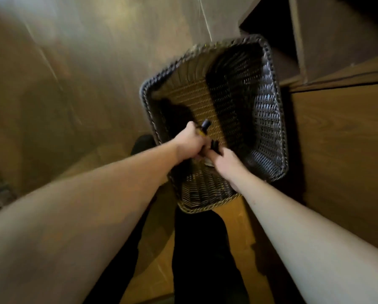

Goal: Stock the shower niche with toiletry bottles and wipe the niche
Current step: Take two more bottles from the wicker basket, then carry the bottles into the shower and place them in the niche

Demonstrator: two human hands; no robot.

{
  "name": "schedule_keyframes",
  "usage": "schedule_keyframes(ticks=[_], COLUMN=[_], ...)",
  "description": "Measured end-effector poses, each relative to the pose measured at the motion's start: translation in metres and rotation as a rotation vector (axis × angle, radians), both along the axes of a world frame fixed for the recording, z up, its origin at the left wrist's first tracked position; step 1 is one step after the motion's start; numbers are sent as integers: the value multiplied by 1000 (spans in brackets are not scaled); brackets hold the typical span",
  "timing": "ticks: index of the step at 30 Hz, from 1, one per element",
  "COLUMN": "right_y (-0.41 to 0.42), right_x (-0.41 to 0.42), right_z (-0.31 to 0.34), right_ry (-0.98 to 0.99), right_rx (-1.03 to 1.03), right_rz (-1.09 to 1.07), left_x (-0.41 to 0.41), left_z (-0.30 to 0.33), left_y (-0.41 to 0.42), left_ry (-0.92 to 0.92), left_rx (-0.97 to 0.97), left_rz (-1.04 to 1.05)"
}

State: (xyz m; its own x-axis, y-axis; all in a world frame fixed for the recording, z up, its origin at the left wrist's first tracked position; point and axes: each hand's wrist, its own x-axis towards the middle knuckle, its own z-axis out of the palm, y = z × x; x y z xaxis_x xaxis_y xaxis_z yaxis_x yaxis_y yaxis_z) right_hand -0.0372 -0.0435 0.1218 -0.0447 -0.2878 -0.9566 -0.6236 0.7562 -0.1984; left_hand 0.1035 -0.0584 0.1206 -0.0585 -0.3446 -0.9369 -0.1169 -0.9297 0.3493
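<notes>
**Both hands down in the wicker basket**

We look down our two bare forearms into a dark wicker basket (269, 119), a rectangular one with a braided rim, which fills the middle of the view. It sits tilted to our eye, its far rim up near the top centre and its near rim low, just above our dark trouser legs (205, 249). The woven bottom glows yellowish in the middle and its right wall catches a pale sheen.

Our left hand (189, 142) is curled tight round a small bottle (202, 128) with a yellowish body and a black cap; the cap pokes out beyond the knuckles toward the far side, over the basket's bottom. Our right hand (222, 160) lies just beside the left, the two touching or nearly so, with its fingers curled round something dark and small (215, 147). We cannot tell what that thing is, as the picture is blurred there, nor whether the hand shares a grip with the left. Both hands sit inside the basket, near its left wall.

To the right stands brown wood-grain cabinetry (341, 150), with a darker recess above it at the far right. To the left and far side runs a dull brownish wall (73, 62). Below the basket a strip of orange-brown wood floor (155, 260) shows between our legs and arms. A dark shoe tip (143, 143) peeks out left of the basket.
</notes>
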Motion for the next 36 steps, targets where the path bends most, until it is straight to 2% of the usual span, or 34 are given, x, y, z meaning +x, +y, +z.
schedule_keyframes(ticks=[3, 6, 9, 13, 15, 20, 27, 32, 36], right_y=[-2, -2, -3, 1, 3, 18, 46, 58, 63], right_x=[0, -1, 3, 21, 33, 60, 54, 20, -7], right_z=[75, 166, 267, 383, 431, 526, 596, 619, 640], right_ry=[27, -54, -73, -128, -162, -278, -433, -495, -627], right_rx=[34, 118, 120, 82, 23, -271, -375, -410, -365], right_rz=[68, -28, -17, 61, 91, 1, 123, 220, 285], left_x=[32, 73, 103, 113, 114, 135, 125, 88, 46], left_z=[83, 185, 287, 387, 433, 523, 603, 638, 664], left_y=[15, 36, 55, 71, 76, 86, 130, 165, 208], left_ry=[7, -10, -20, -26, 35, 127, 115, -82, -182], left_rx=[6, 15, -2, -126, -186, -370, -487, -494, -484], left_rz=[82, 124, 181, 150, 129, 106, 263, 318, 500])
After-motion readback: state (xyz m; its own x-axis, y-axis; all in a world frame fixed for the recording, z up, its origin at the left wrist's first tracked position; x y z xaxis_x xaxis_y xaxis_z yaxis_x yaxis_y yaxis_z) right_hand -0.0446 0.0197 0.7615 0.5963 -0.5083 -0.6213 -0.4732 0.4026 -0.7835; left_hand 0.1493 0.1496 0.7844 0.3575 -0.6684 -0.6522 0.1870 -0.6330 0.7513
